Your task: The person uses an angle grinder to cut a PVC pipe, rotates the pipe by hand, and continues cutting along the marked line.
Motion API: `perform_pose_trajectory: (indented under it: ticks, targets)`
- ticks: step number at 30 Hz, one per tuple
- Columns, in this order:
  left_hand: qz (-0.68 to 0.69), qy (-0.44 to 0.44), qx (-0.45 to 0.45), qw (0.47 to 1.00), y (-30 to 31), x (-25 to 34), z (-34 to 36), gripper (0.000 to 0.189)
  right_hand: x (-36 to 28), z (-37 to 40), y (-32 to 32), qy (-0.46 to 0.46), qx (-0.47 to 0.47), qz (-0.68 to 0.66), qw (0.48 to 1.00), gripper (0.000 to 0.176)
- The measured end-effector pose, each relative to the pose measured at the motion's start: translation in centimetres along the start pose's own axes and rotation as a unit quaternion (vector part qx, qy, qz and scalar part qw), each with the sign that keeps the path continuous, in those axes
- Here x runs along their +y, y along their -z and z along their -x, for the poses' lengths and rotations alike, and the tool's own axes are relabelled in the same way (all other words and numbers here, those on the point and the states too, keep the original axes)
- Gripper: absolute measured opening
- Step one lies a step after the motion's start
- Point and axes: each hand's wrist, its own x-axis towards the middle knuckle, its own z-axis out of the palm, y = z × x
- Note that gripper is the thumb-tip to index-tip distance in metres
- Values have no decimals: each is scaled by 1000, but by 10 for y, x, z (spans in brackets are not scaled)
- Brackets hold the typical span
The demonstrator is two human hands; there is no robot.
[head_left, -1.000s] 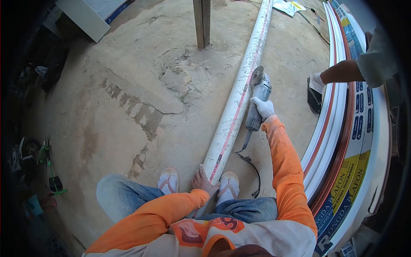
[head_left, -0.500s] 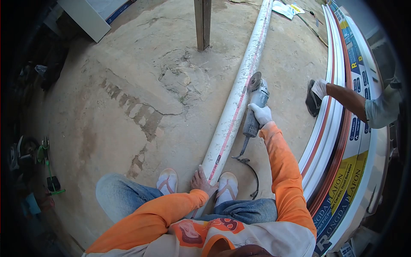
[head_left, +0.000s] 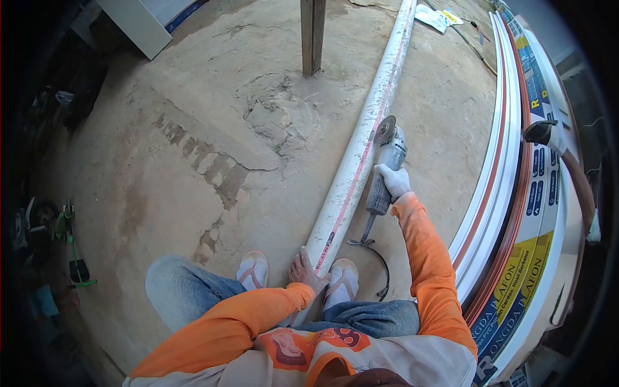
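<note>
A long white pipe (head_left: 361, 145) with a red printed line runs away from between my feet across the concrete floor. My left hand (head_left: 308, 271) is bare and wraps over the near end of the pipe. In a white glove, my right hand (head_left: 394, 182) grips the body of a grey angle grinder (head_left: 392, 155). The grinder's disc (head_left: 385, 130) is at the pipe's right side; whether it touches the pipe I cannot tell. A black cord (head_left: 380, 255) trails from the grinder's rear end.
Long white and brown panels (head_left: 493, 193) and printed boxes (head_left: 535, 187) lie along the right. A co-worker's foot (head_left: 548, 137) is over the boxes. A wooden post (head_left: 312, 39) stands at the top. A green scooter (head_left: 76, 251) is at the far left.
The co-worker's foot has moved right, from the floor beside the panels to above the boxes. The grinder in my right hand has shifted slightly down in view.
</note>
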Motion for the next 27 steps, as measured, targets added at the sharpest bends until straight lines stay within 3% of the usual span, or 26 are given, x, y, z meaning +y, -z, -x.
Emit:
perform_pose_trajectory:
  ticks: [9, 24, 27]
  targets:
    - [-3, 3, -3, 1000, -2, -1, 0, 113, -13, 24, 0, -38, 2, 49, 998, 50]
    - [-7, 3, 7, 1000, -1, 1, 0, 113, 6, 42, -3, -19, -13, -28, 999, 45]
    - [-5, -3, 18, 1000, -5, -2, -1, 113, 5, 48, -3, -58, -29, -26, 998, 44]
